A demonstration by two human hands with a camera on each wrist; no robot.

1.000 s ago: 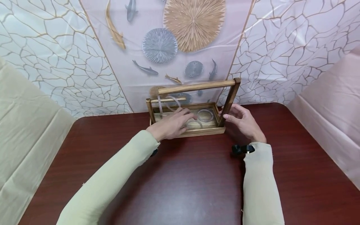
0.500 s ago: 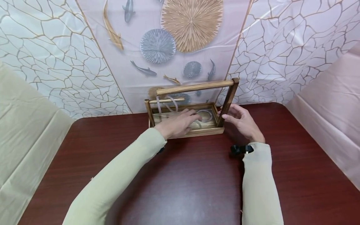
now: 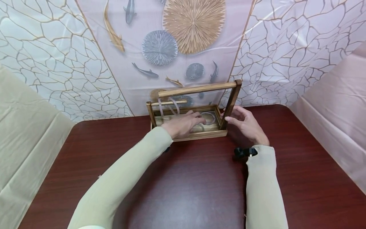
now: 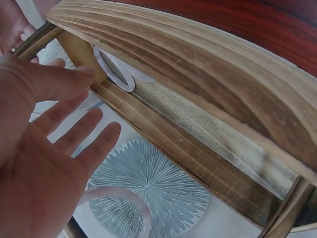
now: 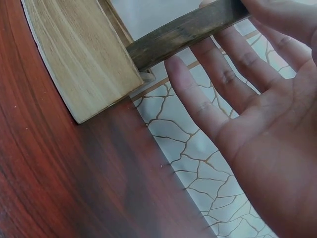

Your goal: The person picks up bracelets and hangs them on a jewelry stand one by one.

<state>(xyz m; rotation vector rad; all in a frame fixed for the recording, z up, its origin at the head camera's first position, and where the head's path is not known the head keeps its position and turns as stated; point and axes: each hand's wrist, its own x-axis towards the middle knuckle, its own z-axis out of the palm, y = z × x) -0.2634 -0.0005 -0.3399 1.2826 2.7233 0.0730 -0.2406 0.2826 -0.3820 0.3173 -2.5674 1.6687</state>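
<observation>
1. Left sleeve (image 3: 123, 171): long, plain, pale cream-green cloth.
2. Right sleeve (image 3: 265, 187): same pale cloth, its cuff edge uneven.
3. Black device (image 3: 243, 152) at the right wrist.
4. Dark piece (image 3: 167, 149) beneath the left cuff.

ring (image 3: 214, 117) in tray (image 3: 204, 135) on table (image 3: 200, 184)

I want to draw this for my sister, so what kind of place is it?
Probably a small indoor filming corner. A glossy, round-cornered dark-red table has shiny white sheeting with brown crackle lines behind it and plain beige cloth along its left side, like a booth.
</observation>
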